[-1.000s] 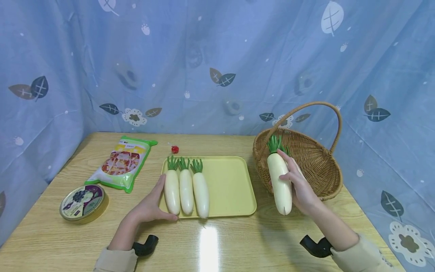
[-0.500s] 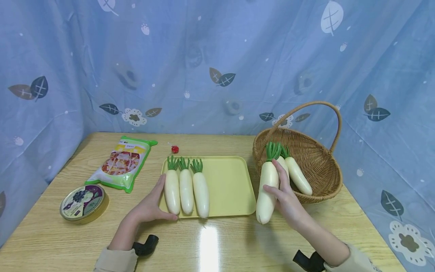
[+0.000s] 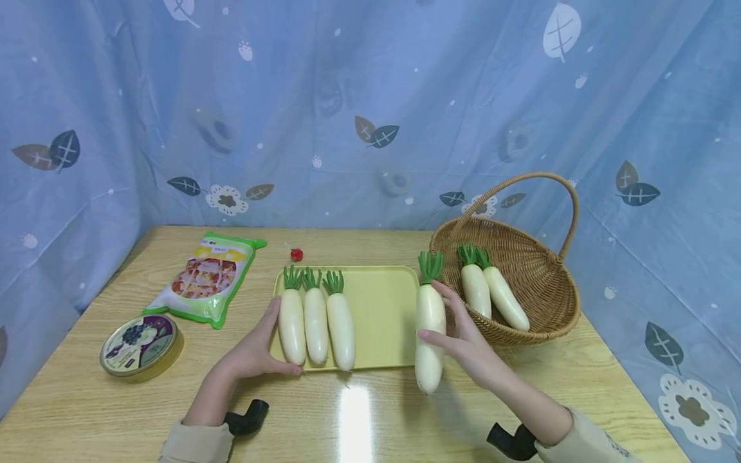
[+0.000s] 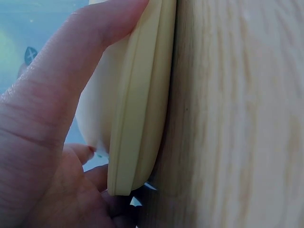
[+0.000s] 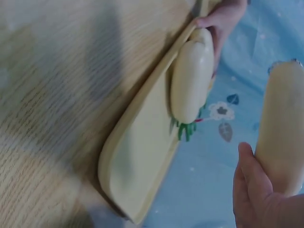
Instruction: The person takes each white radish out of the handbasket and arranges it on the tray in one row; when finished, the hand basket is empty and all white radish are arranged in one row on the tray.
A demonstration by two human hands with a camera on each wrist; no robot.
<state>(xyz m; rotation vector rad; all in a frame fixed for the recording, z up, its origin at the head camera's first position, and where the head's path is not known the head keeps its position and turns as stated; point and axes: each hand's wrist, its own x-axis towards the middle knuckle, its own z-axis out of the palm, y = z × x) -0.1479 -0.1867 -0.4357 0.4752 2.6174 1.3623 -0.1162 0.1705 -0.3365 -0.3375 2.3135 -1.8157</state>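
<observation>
Radish [image 3: 430,360] gripped in right hand [image 3: 466,348] over right side of tray [image 3: 382,315].
Left hand [image 3: 257,350] clasps the tray's near left corner beside three radishes [image 3: 316,328]; two radishes [image 3: 476,292] lie in the basket [image 3: 541,276]. Writing on bag [image 3: 205,280] and tin [image 3: 139,346] is too small to read.

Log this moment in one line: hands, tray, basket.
left hand: holds corner of yellow tray | right hand: holds white radish, apart from tray | on tray: three radishes | in basket: two radishes
</observation>
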